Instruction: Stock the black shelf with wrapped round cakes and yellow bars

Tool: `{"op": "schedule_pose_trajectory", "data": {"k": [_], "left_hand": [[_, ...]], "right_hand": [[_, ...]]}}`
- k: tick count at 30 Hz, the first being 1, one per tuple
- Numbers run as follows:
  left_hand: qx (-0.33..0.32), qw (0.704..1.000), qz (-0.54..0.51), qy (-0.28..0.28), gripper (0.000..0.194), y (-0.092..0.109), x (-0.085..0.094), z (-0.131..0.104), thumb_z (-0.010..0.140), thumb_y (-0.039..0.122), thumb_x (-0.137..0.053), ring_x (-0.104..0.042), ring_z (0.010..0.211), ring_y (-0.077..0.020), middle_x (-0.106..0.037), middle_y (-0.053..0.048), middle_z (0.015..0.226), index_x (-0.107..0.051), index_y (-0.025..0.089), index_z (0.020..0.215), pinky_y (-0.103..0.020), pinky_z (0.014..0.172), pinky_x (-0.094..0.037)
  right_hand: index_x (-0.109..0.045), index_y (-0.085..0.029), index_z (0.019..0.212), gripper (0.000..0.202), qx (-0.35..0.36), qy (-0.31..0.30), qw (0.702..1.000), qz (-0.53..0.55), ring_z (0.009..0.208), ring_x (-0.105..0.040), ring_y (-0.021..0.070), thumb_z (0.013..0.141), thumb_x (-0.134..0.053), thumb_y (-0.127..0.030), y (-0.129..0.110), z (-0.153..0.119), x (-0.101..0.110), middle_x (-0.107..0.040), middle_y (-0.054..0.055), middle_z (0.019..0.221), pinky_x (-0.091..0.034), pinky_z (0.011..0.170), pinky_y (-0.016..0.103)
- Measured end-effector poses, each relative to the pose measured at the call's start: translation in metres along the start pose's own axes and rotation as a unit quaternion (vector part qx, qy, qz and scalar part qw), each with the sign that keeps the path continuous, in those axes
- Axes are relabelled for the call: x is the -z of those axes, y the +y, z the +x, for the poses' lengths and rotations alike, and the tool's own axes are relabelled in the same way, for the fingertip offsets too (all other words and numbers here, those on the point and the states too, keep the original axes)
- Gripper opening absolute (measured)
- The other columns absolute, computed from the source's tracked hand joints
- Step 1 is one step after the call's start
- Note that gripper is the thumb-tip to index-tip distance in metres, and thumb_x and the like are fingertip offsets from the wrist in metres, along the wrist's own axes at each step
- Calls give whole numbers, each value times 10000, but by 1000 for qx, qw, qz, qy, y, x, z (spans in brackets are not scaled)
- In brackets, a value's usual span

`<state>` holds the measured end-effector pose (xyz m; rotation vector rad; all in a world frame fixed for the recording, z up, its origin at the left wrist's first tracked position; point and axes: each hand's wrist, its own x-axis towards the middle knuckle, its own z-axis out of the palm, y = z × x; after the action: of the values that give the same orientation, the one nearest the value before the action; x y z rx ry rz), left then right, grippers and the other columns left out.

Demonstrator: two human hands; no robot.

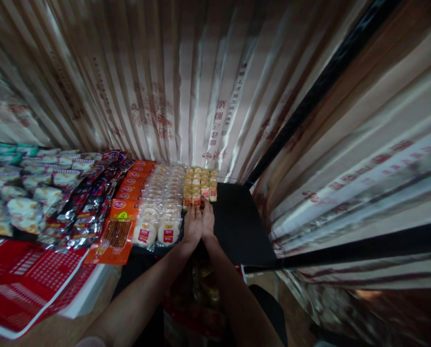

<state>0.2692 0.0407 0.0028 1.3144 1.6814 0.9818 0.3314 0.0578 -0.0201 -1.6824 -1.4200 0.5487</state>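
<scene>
My left hand (pixel 192 225) and my right hand (pixel 207 220) lie side by side at the front of a block of small yellow snack packets (pixel 200 182). The fingers of both hands are stretched forward, their tips touching the nearest packets. These packets have red labels and stand in tight rows on a black tabletop (pixel 240 226). To the left of my hands are rows of clear-wrapped round pale crackers (pixel 168 226). Below my forearms is a dim container with yellowish wrapped things, its details hard to make out.
Further left lie orange snack bags (pixel 119 226), dark shiny packets (pixel 88 207) and white snack bags (pixel 25 212). A red crate (pixel 27 279) is at the lower left. Pleated printed curtains (pixel 186 86) hang behind, and a black pole (pixel 291 127) slants at the right.
</scene>
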Motion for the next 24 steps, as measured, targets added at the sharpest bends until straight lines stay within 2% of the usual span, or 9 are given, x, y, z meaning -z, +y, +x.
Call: {"op": "schedule_pose_trajectory", "data": {"k": [2, 8, 15, 19, 24], "left_hand": [[9, 1000, 0, -9, 404, 2, 0, 0, 896, 223, -352, -333, 1326, -186, -413, -147, 1398, -491, 89, 1251, -302, 1119, -239], [16, 1000, -1, 5, 389, 3, 1, 0, 885, 205, -370, -323, 1331, -189, -425, -107, 1397, -515, 126, 1237, -325, 1129, -228], [10, 1000, -17, 16, 373, 0, 0, 2, 871, 181, -384, -336, 1324, -189, -446, -93, 1384, -544, 147, 1206, -336, 1121, -256], [4, 1000, 3, 23, 377, 1, 0, 1, 869, 180, -380, -343, 1321, -199, -437, -137, 1383, -540, 102, 1201, -339, 1128, -236], [2, 999, 8, 49, 369, 3, -2, 1, 861, 193, -376, -379, 1300, -200, -501, -111, 1336, -553, 148, 1182, -368, 1124, -249]], "right_hand": [[-524, -200, 1133, 329, 0, 3, 1000, -22, 753, -572, 165, 818, -450, -259, -1, 1, 0, -545, 80, 1013, -475, 711, 294], [-488, -174, 1134, 349, -13, 12, 999, -38, 762, -569, 170, 805, -459, -285, -2, 5, -3, -571, 77, 990, -451, 692, 282], [-505, -186, 974, 226, -17, 12, 998, -55, 684, -542, 150, 795, -452, -312, 3, 8, -6, -568, 52, 932, -425, 648, 275], [-509, -181, 979, 247, -24, 11, 998, -61, 644, -523, 143, 797, -450, -336, 6, 7, -6, -541, 56, 943, -419, 611, 273], [-501, -180, 996, 250, -27, 24, 998, -46, 689, -539, 153, 794, -441, -315, 8, 5, -8, -535, 61, 958, -425, 625, 272]]}}
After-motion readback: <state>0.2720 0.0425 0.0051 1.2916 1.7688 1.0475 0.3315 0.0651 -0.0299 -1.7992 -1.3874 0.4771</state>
